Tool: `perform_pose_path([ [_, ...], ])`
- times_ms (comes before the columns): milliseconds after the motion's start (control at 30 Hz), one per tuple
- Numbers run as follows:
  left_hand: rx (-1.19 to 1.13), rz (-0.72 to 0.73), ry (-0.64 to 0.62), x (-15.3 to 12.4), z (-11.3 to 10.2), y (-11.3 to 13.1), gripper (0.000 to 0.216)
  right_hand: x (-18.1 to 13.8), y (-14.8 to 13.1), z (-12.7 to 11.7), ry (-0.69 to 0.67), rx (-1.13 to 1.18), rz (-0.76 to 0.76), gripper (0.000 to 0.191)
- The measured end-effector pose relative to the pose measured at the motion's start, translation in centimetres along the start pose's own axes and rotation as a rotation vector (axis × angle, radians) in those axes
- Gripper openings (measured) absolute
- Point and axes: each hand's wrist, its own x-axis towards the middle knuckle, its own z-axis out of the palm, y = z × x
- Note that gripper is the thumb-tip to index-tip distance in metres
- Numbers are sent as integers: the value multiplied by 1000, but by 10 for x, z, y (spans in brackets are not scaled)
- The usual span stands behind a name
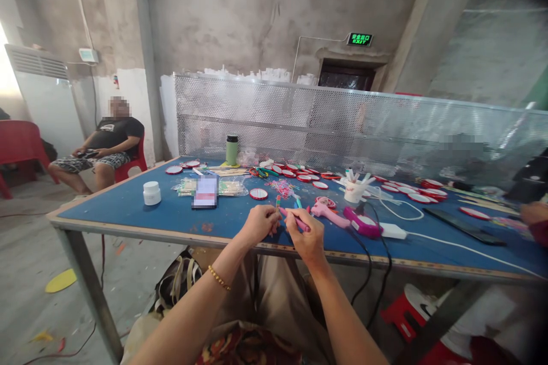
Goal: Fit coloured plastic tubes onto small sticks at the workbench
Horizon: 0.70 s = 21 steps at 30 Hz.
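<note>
Near the table's front edge, my left hand [262,223] pinches a thin stick [278,201] with green and orange at its top. My right hand [307,235] is closed on a pink pen-like tool [303,224], its tip pointing at the left fingers. The lower part of the stick is hidden by my fingers. Just beyond my hands lies a pile of small colourful pieces [285,187]. A blue pen-shaped thing [298,203] is right behind my right hand, and a pink glue gun [329,214] rests to its right.
Red-rimmed discs [258,194] are scattered over the blue table [111,208]. A phone [205,193], white jar [151,194] and green bottle [232,151] stand left; a cup of sticks [353,191], purple device [362,222] and cables right. Another person's hand [533,214] shows at the right edge.
</note>
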Motion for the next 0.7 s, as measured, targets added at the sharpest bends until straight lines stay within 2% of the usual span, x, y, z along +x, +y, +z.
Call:
perform_pose_path([
  [700,21,22,-2,0,0,-4,23,1,-1,0,-15,8,3,19],
])
